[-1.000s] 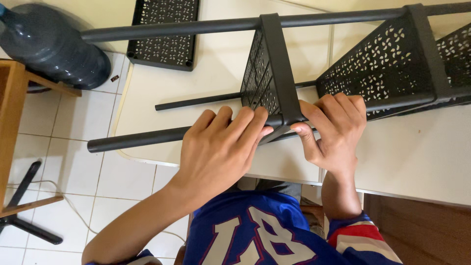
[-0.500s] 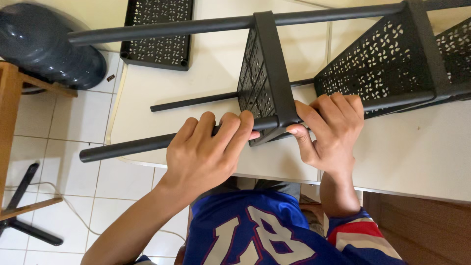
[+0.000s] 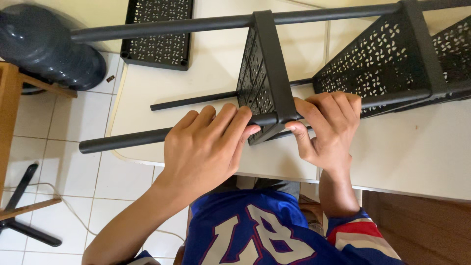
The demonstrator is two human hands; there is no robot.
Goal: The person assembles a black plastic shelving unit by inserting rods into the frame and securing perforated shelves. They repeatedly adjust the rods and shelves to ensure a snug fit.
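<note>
Room: white tiled floor [image 3: 59,127] at 9 o'clock, with a cream table [image 3: 417,152] filling the middle and right of the view.
Rack: a black metal rack [image 3: 373,68] lies on its side on the table, its perforated shelves standing on edge and joined by long round poles.
Near pole: the front pole [image 3: 122,140] runs from 9 o'clock toward the centre, its free end sticking out past the table edge over the floor.
Middle shelf: the shelf [image 3: 262,73] sits at 12 o'clock from the hands, its corner on the front pole.
Left hand: the left hand [image 3: 206,147] is curled over the front pole just left of the shelf corner, fingers wrapped on it.
Right hand: the right hand [image 3: 328,127] grips the same pole just right of that corner, thumb pressed under it.
Around: a loose perforated panel [image 3: 157,34] at 11 o'clock, a dark water jug [image 3: 49,49] at 10 o'clock, a wooden stand [image 3: 10,113] at 9 o'clock.
In the way: both hands cover the joint of pole and shelf.
Change: against half a second earlier, the left hand has slid rightward along the pole, closer to the shelf corner; the right hand holds the same spot.
</note>
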